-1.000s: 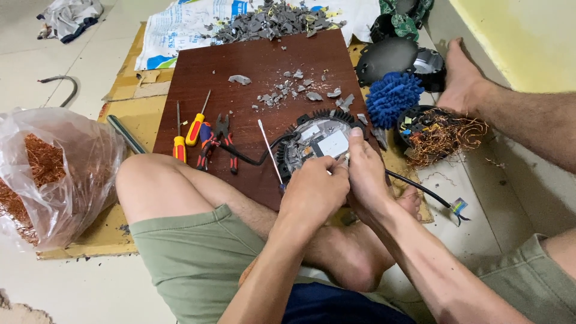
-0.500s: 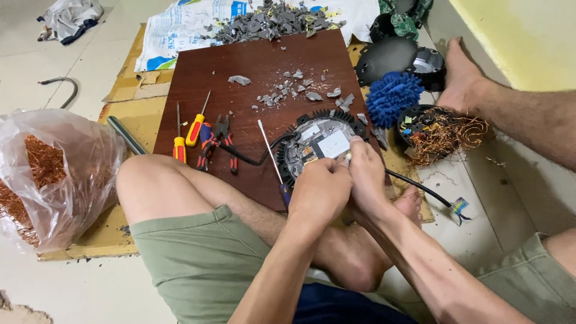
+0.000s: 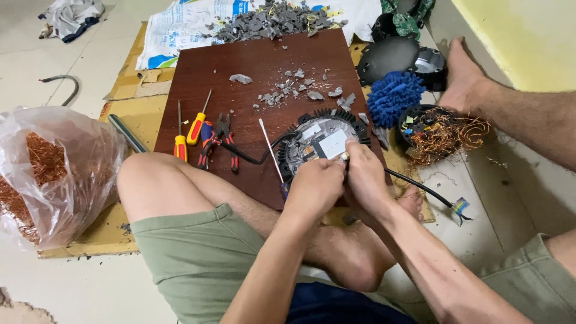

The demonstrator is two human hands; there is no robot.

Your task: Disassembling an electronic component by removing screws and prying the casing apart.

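Note:
A round black finned lamp housing (image 3: 318, 135) with a pale circuit plate inside lies on a dark brown board (image 3: 252, 72). Both my hands meet at its near rim. My left hand (image 3: 315, 186) grips the housing's near edge, fingers curled. My right hand (image 3: 363, 174) pinches a small metal part at the rim; what exactly it holds is too small to tell. A thin screwdriver (image 3: 271, 157) with a white shaft lies just left of my left hand. A black cable (image 3: 420, 187) runs out from under my hands to the right.
Two yellow-red screwdrivers (image 3: 187, 129) and red-handled pliers (image 3: 219, 139) lie left on the board. Grey shards (image 3: 276, 21) pile up at the far edge. A clear bag of copper wire (image 3: 48, 168) sits at left. A blue mop head (image 3: 393, 96) and wire-filled housing (image 3: 438, 132) are at right.
My hands have stayed together at the housing's near rim, shifting only slightly. The housing and the tools lie where they were.

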